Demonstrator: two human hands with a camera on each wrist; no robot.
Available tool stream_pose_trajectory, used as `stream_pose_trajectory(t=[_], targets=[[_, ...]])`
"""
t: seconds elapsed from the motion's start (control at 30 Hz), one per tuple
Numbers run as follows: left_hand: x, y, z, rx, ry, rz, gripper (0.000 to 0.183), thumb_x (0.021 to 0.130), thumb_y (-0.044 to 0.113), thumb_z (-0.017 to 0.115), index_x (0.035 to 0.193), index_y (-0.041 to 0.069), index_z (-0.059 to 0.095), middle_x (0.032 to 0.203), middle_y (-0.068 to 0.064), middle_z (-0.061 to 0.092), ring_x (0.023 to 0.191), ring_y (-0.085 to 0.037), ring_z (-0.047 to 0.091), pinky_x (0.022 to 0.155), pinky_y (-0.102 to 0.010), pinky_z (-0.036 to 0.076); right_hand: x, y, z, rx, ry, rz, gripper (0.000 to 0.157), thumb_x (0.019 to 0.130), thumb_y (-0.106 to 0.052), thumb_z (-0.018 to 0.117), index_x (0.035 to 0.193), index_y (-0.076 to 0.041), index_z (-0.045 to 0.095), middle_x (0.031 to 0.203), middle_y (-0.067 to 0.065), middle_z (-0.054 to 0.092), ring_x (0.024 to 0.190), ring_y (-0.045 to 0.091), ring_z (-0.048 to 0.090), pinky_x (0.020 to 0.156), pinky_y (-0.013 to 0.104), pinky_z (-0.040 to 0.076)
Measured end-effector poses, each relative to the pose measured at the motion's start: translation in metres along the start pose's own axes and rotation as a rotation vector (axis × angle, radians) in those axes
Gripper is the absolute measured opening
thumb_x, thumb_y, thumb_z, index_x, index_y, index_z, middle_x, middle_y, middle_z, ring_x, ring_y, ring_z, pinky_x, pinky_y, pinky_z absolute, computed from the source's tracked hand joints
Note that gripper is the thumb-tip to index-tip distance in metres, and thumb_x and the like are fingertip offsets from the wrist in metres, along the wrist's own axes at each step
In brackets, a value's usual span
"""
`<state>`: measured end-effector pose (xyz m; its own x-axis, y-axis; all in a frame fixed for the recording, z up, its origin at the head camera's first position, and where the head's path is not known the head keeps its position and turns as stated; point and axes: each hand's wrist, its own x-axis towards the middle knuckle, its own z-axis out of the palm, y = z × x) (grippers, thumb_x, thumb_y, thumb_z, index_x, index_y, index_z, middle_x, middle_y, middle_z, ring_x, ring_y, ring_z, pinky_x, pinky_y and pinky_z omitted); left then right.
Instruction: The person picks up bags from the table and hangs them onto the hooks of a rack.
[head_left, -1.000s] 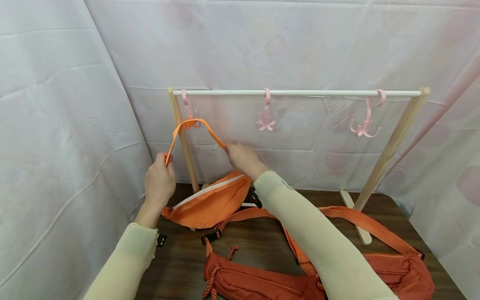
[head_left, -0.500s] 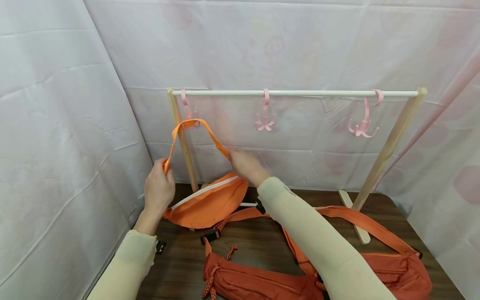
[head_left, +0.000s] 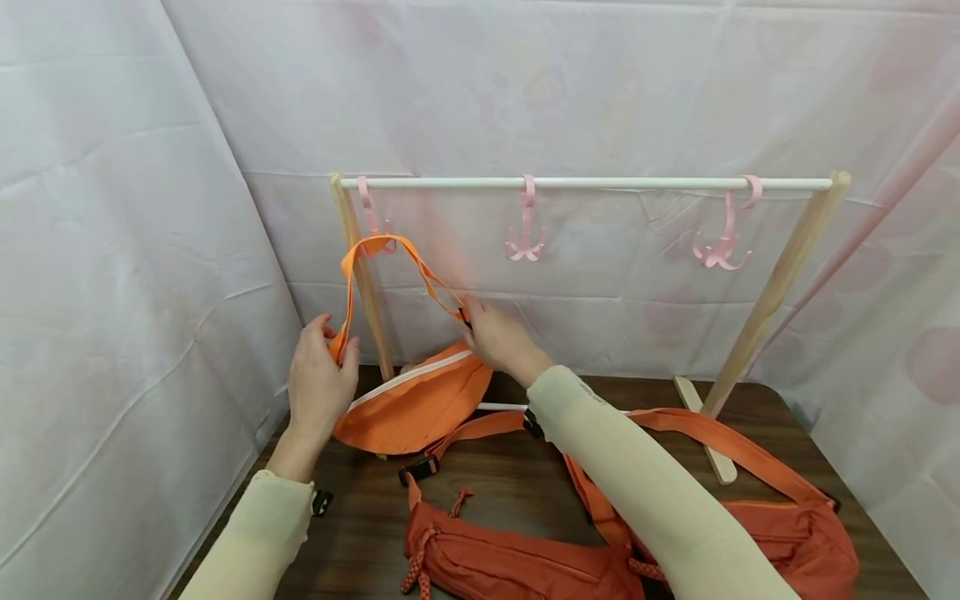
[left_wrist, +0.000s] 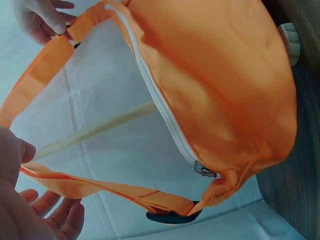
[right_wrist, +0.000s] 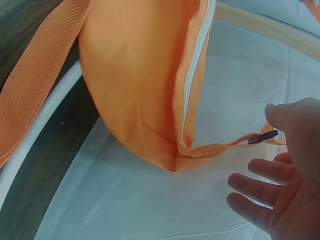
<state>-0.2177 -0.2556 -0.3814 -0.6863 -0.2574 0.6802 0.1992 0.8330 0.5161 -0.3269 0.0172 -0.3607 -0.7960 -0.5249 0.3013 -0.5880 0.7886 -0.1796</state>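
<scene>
An orange waist bag (head_left: 420,404) with a white zipper hangs by its strap (head_left: 405,243), looped over the left pink hook (head_left: 372,218). My left hand (head_left: 318,379) is beside the strap's left side, which passes between the thumb and relaxed fingers. The left wrist view shows those fingers (left_wrist: 67,215) spread loosely under the strap. On the strap's other side, my right hand (head_left: 506,337) is at a black buckle (right_wrist: 263,137). Its thumb stands apart from its fingers, which are extended, with the strap running between them. The bag's lower edge is close to the table.
A white rail (head_left: 637,182) on wooden posts carries a middle pink hook (head_left: 526,237) and a right pink hook (head_left: 723,246). Two rust-red bags, one front-centre (head_left: 517,554) and one right (head_left: 795,542), lie with orange straps on the dark wood table (head_left: 360,533). Pale cloth surrounds it.
Both hands have loosened from gripping the strap, and the left fingers have spread. My right hand has moved slightly lower, exposing the black buckle. The strap stays over the left hook.
</scene>
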Motion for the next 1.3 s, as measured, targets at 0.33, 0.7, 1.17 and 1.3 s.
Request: stream_pose_trajectory(t=[0.33,0.7,1.17,1.3], targets=[[-0.006,0.002,0.002,0.01,0.11,0.134,0.065,0.098,0.018,0.073,0.15,-0.005,0.043,0.137,-0.031,0.05,0.117,-0.051,0.045,0.1,-0.06,0.037,-0.025,0.009,-0.004,-0.022,-0.023,0.001,0.067,0.107,-0.039,0.065,0.157,-0.005,0.038,0.126,0.014,0.064,0.103,0.031,0.069,0.086,0.046,0.058],[-0.014,0.02,0.009,0.002,0.241,0.306,0.064,0.097,0.021,0.069,0.15,-0.003,0.043,0.14,-0.03,0.048,0.123,-0.051,0.04,0.105,-0.062,0.031,-0.056,0.021,-0.005,-0.016,0.047,-0.055,0.072,0.105,-0.036,0.069,0.159,0.002,0.039,0.136,0.018,0.063,0.12,0.034,0.065,0.099,0.048,0.054],[-0.031,0.036,0.03,-0.06,0.237,0.404,0.06,0.095,0.018,0.07,0.147,-0.005,0.05,0.137,-0.03,0.053,0.118,-0.053,0.045,0.101,-0.063,0.034,-0.099,0.042,-0.01,0.02,-0.027,0.054,0.081,0.105,-0.038,0.068,0.163,0.004,0.031,0.162,0.023,0.043,0.144,0.038,0.049,0.116,0.05,0.042],[-0.038,0.039,0.038,-0.084,0.197,0.422,0.058,0.096,0.018,0.07,0.145,-0.006,0.051,0.136,-0.03,0.053,0.114,-0.054,0.046,0.097,-0.064,0.036,-0.11,0.047,-0.012,0.015,-0.046,0.085,0.082,0.105,-0.04,0.068,0.164,0.003,0.031,0.16,0.023,0.047,0.142,0.038,0.052,0.115,0.051,0.043]])
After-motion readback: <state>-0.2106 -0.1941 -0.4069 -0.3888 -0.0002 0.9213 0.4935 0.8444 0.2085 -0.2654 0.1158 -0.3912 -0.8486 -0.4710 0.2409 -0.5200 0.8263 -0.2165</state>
